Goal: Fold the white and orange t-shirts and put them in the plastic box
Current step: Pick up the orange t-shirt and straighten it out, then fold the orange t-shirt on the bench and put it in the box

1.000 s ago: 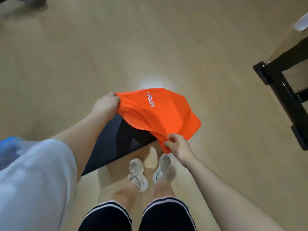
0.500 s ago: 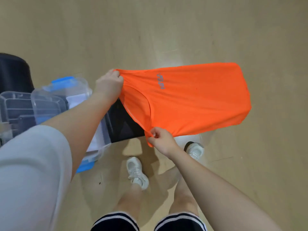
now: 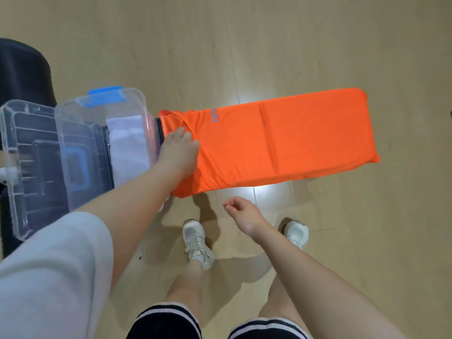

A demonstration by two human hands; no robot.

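Observation:
The orange t-shirt (image 3: pixel 281 138) is folded into a long strip and stretches flat from the box out to the right, collar end at the left. My left hand (image 3: pixel 179 150) lies palm-down on that collar end, fingers flat on the cloth. My right hand (image 3: pixel 244 214) hovers below the shirt's near edge, off the cloth, fingers loosely curled around nothing. The clear plastic box (image 3: pixel 144 106) with a blue latch stands just left of the shirt. A folded white t-shirt (image 3: pixel 126 143) lies inside it.
The box's clear lid (image 3: pixel 14 167) lies open to the left. A dark surface shows under the box and the shirt's left end. A black rounded object (image 3: pixel 22 69) is at the upper left. My white shoes (image 3: pixel 197 241) stand on the wooden floor below.
The shirt was held up by both hands; now it is spread flat in a long strip. My right hand let go and pulled back. My left hand went from gripping to pressing flat.

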